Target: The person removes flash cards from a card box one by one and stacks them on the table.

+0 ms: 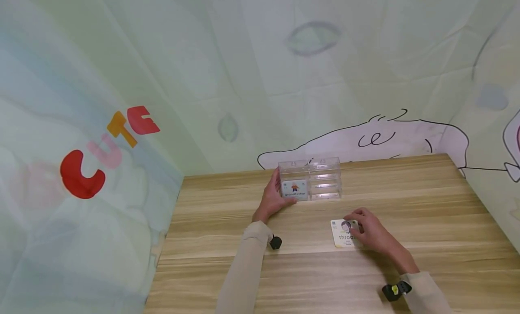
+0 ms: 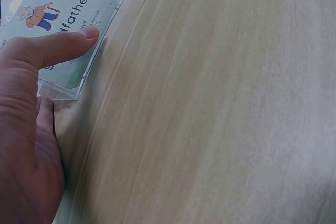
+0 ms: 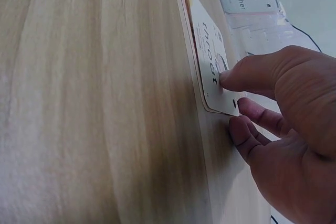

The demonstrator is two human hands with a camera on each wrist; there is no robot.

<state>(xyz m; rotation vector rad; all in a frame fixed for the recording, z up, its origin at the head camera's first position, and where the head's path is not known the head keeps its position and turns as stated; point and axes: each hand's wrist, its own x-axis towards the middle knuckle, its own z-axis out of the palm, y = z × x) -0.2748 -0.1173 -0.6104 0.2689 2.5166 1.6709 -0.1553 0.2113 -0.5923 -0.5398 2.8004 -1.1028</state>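
A clear plastic card rack (image 1: 325, 178) with compartments stands near the back of the table. Behind its left front shows a flash card (image 1: 295, 187) reading "grandfather", with a figure holding a cane. My left hand (image 1: 273, 197) grips the rack's left side, the thumb lying across the lower front, as the left wrist view also shows. Nearer me, a small stack of flash cards (image 1: 341, 236) has "throat" on top. My right hand (image 1: 371, 230) pinches the stack at its right edge, thumb on the top card (image 3: 207, 51), fingers at the edge; their tips are partly hidden.
The wood-grain table (image 1: 426, 205) meets a printed cloth backdrop (image 1: 243, 79) along its back and sides. Bare tabletop lies between the rack and the card stack. Dark wrist devices (image 1: 392, 291) sit on both sleeves.
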